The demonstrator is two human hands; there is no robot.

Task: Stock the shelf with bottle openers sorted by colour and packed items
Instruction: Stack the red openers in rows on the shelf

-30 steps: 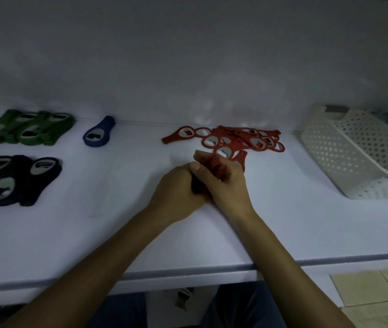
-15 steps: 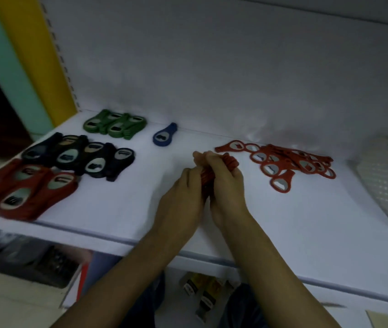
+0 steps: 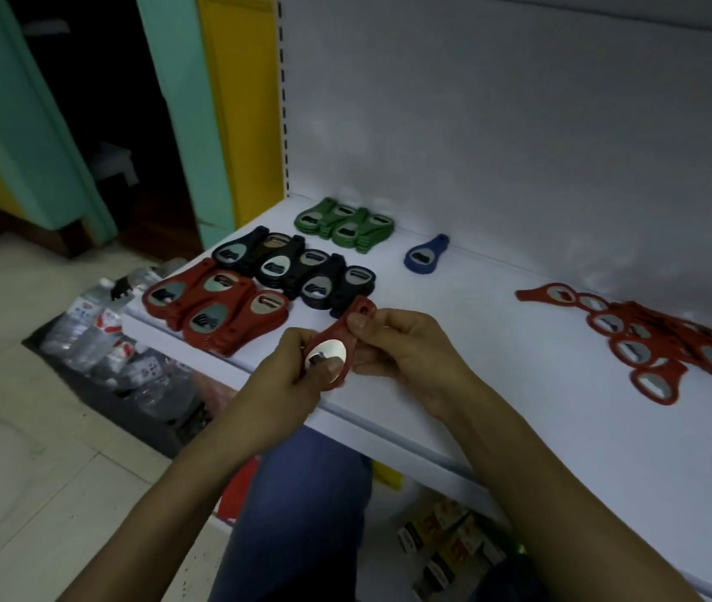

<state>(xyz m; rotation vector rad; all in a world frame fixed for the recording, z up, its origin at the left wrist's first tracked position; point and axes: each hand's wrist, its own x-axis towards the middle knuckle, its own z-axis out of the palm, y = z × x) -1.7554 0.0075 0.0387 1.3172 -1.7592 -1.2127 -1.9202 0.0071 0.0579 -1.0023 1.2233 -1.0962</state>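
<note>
From my remote seat I see the white shelf [image 3: 497,341] filling the right of the view; on it, toward the right edge near the back wall, lies a loose heap of flat red openers [image 3: 650,336], overlapping one another; toward the left edge the black openers [image 3: 297,271] sit in tidy overlapping stacks, and the thick red openers [image 3: 215,308] are stacked just in front of them at the front left corner; my left hand [image 3: 276,384] is curled round the round metal head of one red bottle opener [image 3: 337,345], thumb on the plate, while my right hand [image 3: 406,345] pinches its handle end near the hole; that opener hangs over the front edge, just beside the red and black stacks; the green openers [image 3: 345,223] rest at the back left corner; a single blue opener [image 3: 426,255] lies alone near the back edge.
</note>
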